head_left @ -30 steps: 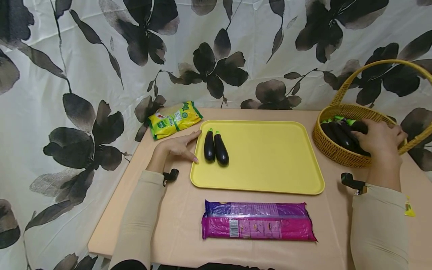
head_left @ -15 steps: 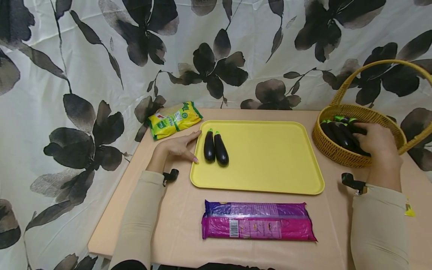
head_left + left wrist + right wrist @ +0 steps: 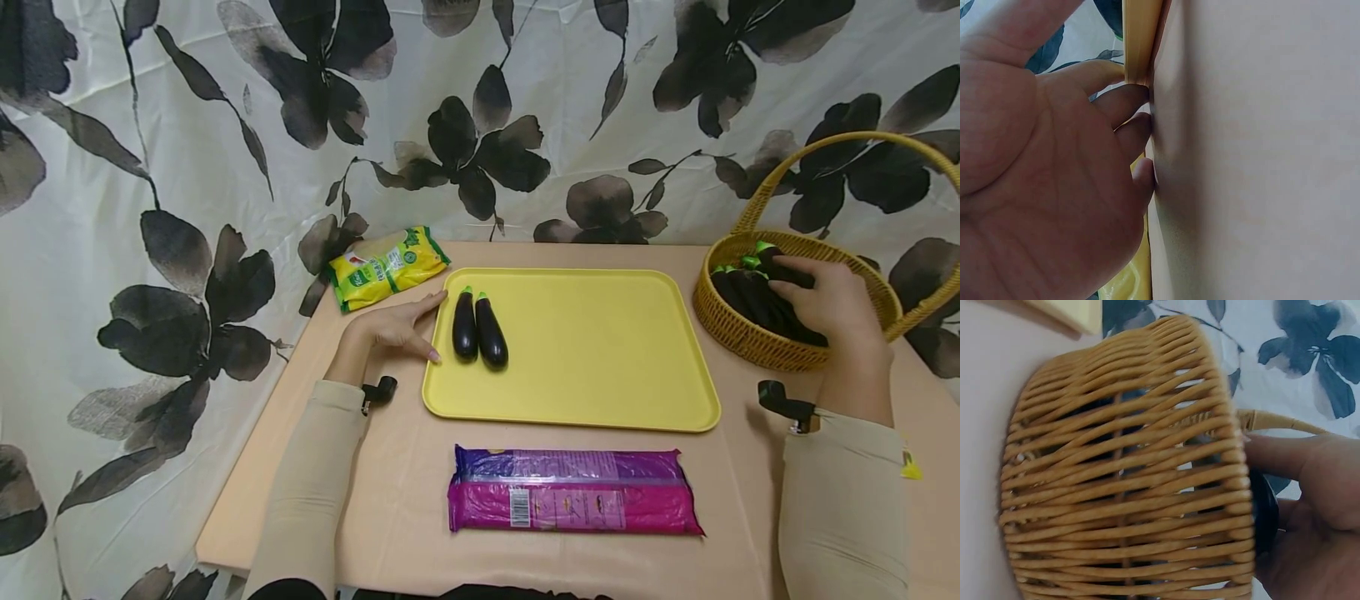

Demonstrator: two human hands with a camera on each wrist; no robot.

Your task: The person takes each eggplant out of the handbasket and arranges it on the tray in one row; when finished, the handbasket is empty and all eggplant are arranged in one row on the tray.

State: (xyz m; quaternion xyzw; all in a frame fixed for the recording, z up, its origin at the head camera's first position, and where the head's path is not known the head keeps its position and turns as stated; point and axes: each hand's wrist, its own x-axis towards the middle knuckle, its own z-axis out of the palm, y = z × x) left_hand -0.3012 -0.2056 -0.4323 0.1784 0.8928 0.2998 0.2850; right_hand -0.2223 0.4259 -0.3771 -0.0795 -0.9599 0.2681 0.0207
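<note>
In the head view my right hand [image 3: 836, 308] reaches over the wicker basket [image 3: 757, 346] and grips a dark eggplant [image 3: 791, 272] with a green cap, raised above several others. The basket's side hides much of this grip in the right wrist view, where dark skin [image 3: 1265, 509] shows between thumb and fingers. My left hand [image 3: 393, 325] rests at the left edge of the yellow tray [image 3: 600, 350], fingers extended and touching its rim. Two eggplants, a left one [image 3: 465, 327] and a right one [image 3: 492, 333], lie side by side at the tray's left.
A yellow-green packet [image 3: 390, 267] lies behind the left hand. In front of the tray is a long purple-pink packet [image 3: 573, 492]. The basket's tall handle [image 3: 780, 171] arches over the right side. A floral cloth [image 3: 600, 100] hangs behind the table [image 3: 397, 517].
My right hand has shifted its grip and now lifts one eggplant, its green cap turned up toward the basket's back. The left hand and the tray have stayed still.
</note>
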